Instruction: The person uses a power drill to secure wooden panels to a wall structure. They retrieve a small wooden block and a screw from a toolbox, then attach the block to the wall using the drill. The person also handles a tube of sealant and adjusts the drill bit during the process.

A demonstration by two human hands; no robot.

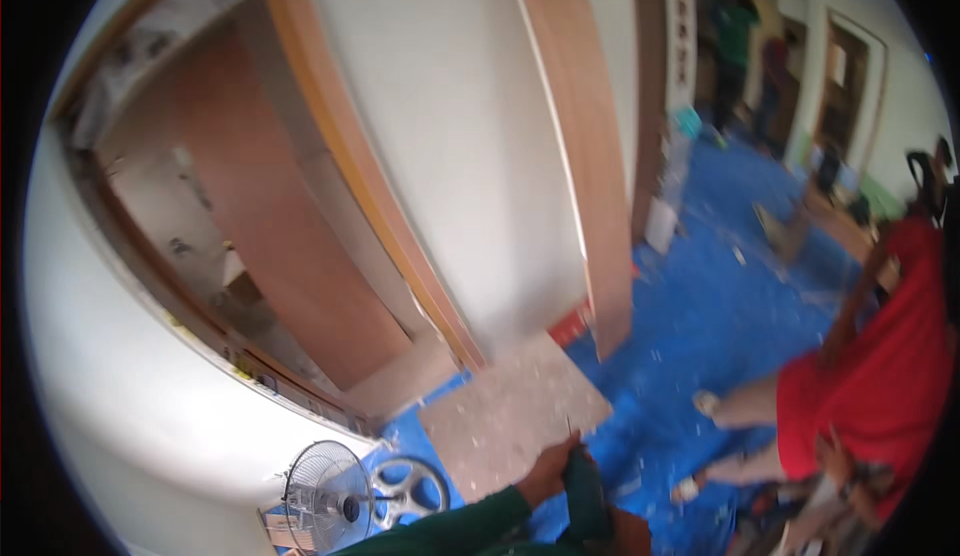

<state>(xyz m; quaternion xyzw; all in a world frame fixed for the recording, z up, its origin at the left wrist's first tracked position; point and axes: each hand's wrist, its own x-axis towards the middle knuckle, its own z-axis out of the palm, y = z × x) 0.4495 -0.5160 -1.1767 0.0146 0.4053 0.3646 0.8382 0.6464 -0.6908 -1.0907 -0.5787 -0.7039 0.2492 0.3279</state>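
Observation:
My left hand (pixel 546 473), in a green sleeve, reaches in from the lower edge. Its fingers are closed near a thin dark tip that points up; what they pinch is too blurred to make out. Against it stands a dark green tool (pixel 585 491), shaped somewhat like a power drill. My right hand (pixel 630 534) appears closed around the tool's lower end, mostly hidden at the lower edge. Beyond both hands, a speckled beige board (pixel 515 411) lies on the blue floor sheet (pixel 690 326).
A standing fan (pixel 328 496) and a grey spoked round base (pixel 410 488) are at the lower left. One long brown panel (pixel 575 106) leans on the wall; another (pixel 270 196) stands in the doorway. A person in red (pixel 860 366) is close on the right. Other people are far back.

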